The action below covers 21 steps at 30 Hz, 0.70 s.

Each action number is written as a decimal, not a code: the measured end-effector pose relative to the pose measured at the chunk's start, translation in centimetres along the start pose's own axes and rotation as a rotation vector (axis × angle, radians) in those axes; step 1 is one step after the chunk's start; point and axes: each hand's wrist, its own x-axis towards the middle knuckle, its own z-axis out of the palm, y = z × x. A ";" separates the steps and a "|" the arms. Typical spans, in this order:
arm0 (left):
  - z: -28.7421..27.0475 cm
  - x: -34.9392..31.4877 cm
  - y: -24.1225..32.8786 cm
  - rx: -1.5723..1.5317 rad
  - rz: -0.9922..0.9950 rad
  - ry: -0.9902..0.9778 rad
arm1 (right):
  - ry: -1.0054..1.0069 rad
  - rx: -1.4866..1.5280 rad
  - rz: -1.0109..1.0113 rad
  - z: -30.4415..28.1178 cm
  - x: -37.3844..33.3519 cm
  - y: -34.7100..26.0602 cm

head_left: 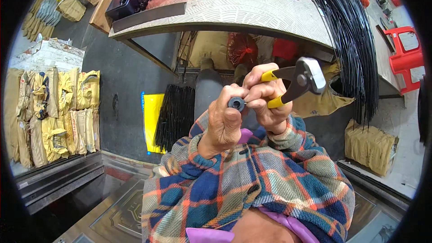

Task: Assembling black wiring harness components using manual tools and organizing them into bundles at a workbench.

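Note:
My left hand (221,123) is closed around a small black cylindrical part (236,104), whose round hollow end faces up. Close beside it, my right hand (270,103) grips a pair of end-cutting pincers (297,80) with yellow handles and a bright metal head. The pincers' head points away to the right, apart from the black part. The fingertips of both hands meet at the part's edge, and whatever lies between them is too small to make out.
A workbench (252,9) stands ahead, bearing a dark blue bin (123,2) of black parts. Long black rods (346,40) hang over its right end. More rods (175,117) lie beside a yellow sheet (154,121) on the floor. A red stool (402,56) stands right; wrapped packages (58,112) lie left.

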 end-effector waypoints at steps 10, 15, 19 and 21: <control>-1.4 0.3 -2.4 0.130 0.133 0.144 | 0.141 -0.143 -0.076 3.2 -0.1 1.7; -3.1 0.6 -2.3 -0.121 -0.044 0.217 | 0.035 -0.268 0.043 1.3 0.2 1.8; -4.6 0.9 -2.3 -0.107 -0.044 0.231 | -0.499 -0.951 -0.140 -4.0 2.2 -0.6; -4.9 0.8 -2.5 -0.085 -0.076 0.188 | -0.568 -0.972 -0.200 -4.1 2.5 -0.6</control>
